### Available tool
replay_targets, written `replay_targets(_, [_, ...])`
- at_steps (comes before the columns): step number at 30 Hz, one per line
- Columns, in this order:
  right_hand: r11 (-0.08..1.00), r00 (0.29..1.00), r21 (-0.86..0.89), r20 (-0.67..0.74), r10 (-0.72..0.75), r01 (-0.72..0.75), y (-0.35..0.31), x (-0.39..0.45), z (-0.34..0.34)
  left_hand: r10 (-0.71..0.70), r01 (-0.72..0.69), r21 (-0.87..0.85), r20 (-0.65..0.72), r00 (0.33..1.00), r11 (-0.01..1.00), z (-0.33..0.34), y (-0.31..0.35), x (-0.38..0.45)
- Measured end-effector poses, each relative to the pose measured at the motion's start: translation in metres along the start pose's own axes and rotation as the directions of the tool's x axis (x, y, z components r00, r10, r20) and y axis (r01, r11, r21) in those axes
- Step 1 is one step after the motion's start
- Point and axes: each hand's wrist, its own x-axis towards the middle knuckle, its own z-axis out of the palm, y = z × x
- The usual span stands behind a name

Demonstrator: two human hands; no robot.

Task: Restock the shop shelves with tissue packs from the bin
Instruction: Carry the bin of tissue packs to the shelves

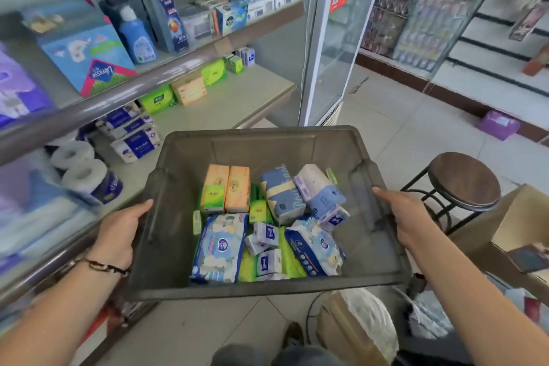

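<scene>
You've got the bin (184,157) carried in front of you, one hand per side: left hand (118,235) gripping the left rim with the thumb hooked over the edge, right hand (407,217) gripping the right rim the same way. Both hands are clamped on the bin, so neither is free to pick yet. The tissue packs (267,223) lie loose in the bin bottom, between your hands and below them, mixed: two orange packs (227,187) standing side by side toward the far left, blue-and-white packs near you, small green ones in the middle. Key relation: the lower shelf (237,98) lies forward and to your left, just beyond the bin's far left corner, with a bare stretch in front of the green and tan packs already stocked at the back. So the left hand is the nearer one to the shelf, and the bin's long axis runs across your body, roughly square to the shelf edge. Likely you need to set the bin down first, perhaps on that shelf or on the stool (463,181) at right, before any pack goes out.
</scene>
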Motion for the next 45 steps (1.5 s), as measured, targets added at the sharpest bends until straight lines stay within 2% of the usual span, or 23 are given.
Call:
replay_targets(8, [0.996,0.993,-0.086,0.114,0.019,-0.01,-0.024,0.047,0.033,-0.017,0.003,-0.091,-0.154,0.988,0.996,0.0,-0.013,0.002])
replay_targets(22, [0.988,0.981,-0.145,0.193,-0.017,0.046,-0.036,0.076,0.086,-0.051,0.021,-0.157,-0.194,0.98,0.987,-0.016,-0.011,0.033])
replay_targets(27, [0.983,0.971,-0.169,0.237,-0.036,0.077,-0.044,0.092,0.098,-0.005,-0.038,-0.171,-0.242,0.97,0.985,-0.003,-0.009,0.03])
replay_targets(33, [0.964,0.962,-0.253,0.274,-0.009,0.081,-0.045,0.137,0.103,-0.019,-0.054,-0.19,-0.365,0.931,0.98,0.023,-0.016,0.027])
replay_targets(39, [0.936,0.928,-0.33,0.373,0.007,0.126,-0.051,0.198,0.101,-0.095,-0.019,-0.242,-0.452,0.887,0.97,0.061,-0.046,0.019])
replay_targets(45, [0.891,0.869,-0.379,0.493,-0.034,0.25,-0.066,0.247,0.098,-0.113,-0.065,-0.282,-0.572,0.813,0.957,0.112,-0.086,-0.001])
